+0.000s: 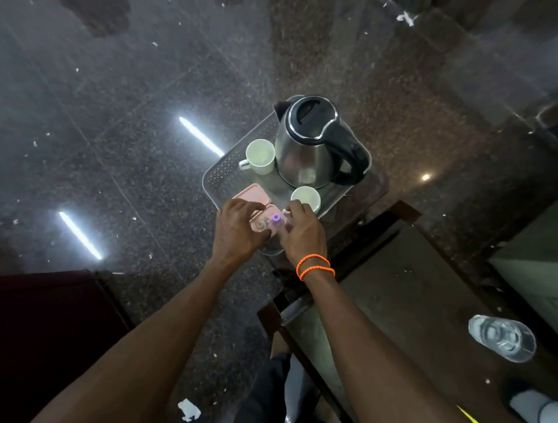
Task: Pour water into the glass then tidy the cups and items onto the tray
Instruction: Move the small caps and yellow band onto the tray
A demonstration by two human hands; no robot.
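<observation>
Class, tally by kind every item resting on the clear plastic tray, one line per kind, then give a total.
Stainless steel electric kettle: 1
White ceramic cups: 2
Pink rectangular plastic lid: 1
Pink open box with small items: 1
Total: 5

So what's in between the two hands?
In the head view, a small pink box with a purple-capped little bottle sits between the left hand and right hand, at the near end of the tray.
</observation>
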